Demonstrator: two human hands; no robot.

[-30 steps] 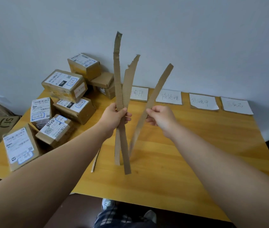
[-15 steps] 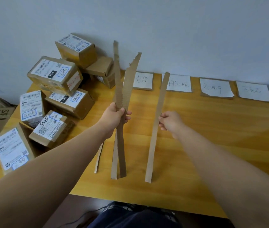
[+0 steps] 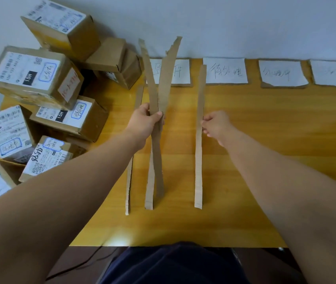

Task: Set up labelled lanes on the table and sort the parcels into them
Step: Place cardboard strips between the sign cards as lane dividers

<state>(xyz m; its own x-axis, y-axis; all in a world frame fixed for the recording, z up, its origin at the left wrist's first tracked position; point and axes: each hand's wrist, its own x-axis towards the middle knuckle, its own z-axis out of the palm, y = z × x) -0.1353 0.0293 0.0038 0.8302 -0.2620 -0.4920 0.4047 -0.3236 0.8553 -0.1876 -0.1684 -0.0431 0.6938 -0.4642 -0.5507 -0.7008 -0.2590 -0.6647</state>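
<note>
Four cardboard strips (image 3: 199,160): two crossed in the grip of the left hand (image 3: 142,125), one pinched at the fingertips of the right hand (image 3: 217,125), and one lying flat just left of the left hand's fingers. Four handwritten paper labels (image 3: 225,70) sit in a row well beyond the fingertips of both hands. Seven parcels (image 3: 33,76) can be counted in the heap to the left of the left hand; any others are hidden. Two hands, one table (image 3: 286,140).

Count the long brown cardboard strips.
4: two crossed brown cardboard strips in the left hand, one thin strip flat on the yellow wooden table left of them, one straight strip at the right hand. None seems hidden.
</note>
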